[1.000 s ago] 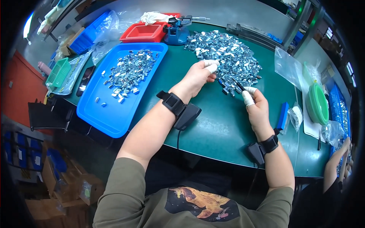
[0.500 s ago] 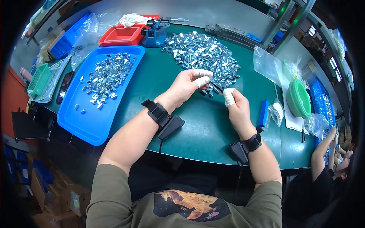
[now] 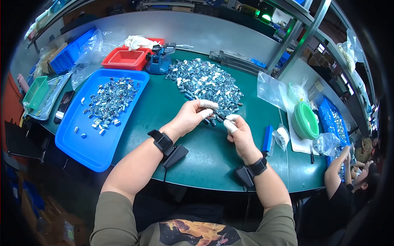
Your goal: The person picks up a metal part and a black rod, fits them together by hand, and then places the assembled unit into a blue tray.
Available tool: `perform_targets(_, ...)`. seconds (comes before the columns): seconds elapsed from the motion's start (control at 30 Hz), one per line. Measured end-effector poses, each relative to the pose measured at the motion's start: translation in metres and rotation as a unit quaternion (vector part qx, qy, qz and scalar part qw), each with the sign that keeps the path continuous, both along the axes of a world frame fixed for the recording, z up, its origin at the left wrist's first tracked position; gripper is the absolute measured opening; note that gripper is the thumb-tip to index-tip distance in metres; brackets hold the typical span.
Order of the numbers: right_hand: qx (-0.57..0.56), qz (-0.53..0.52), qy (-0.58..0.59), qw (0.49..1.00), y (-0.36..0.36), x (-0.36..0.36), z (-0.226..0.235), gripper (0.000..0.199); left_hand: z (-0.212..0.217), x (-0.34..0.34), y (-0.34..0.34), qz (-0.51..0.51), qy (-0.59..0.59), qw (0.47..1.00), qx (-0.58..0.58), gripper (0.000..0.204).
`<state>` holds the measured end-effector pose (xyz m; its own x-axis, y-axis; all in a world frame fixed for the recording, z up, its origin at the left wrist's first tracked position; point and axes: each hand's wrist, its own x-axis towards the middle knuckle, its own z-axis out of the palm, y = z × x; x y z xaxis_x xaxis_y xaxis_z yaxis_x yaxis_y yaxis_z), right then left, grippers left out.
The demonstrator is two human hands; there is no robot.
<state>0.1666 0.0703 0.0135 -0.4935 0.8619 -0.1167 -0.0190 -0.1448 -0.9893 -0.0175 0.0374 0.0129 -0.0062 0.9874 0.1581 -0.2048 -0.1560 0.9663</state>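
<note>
Since half a second ago the 2 hands have drawn closer together at the near edge of the loose heap of metal clips [image 3: 205, 84]. The left hand [image 3: 191, 117] is curled, its capped fingertips pinching a small dark part [image 3: 219, 117]. The right hand [image 3: 240, 133] is closed too, its capped thumb meeting the same part. On the green table [image 3: 205, 156] lie 1 blue tray [image 3: 90, 143] with sorted clips and 1 red tray [image 3: 125, 61].
</note>
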Motion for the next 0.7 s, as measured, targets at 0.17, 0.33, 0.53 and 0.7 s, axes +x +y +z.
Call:
perform_targets(0.17,-0.016,-0.001,0.005,1.0,-0.002,-0.0044,0.0054,0.013,-0.0022,-0.0027,0.0012,-0.01,0.014,1.0,0.004,0.022)
perform_targets(0.33,-0.014,0.037,0.0,0.999,0.0015,-0.0003,0.0039,0.012,-0.0024,-0.0027,0.0019,-0.011,0.012,1.0,-0.001,0.022)
perform_targets(0.53,-0.07,0.038,0.031,0.996,0.0028,0.0002,0.0035,0.014,-0.0072,-0.0023,0.0038,-0.004,0.018,1.0,-0.003,0.021)
perform_targets(0.7,-0.065,0.037,0.023,0.997,-0.0005,-0.0026,0.0063,0.018,-0.006,-0.0027,0.0033,-0.015,0.001,1.0,-0.012,0.021)
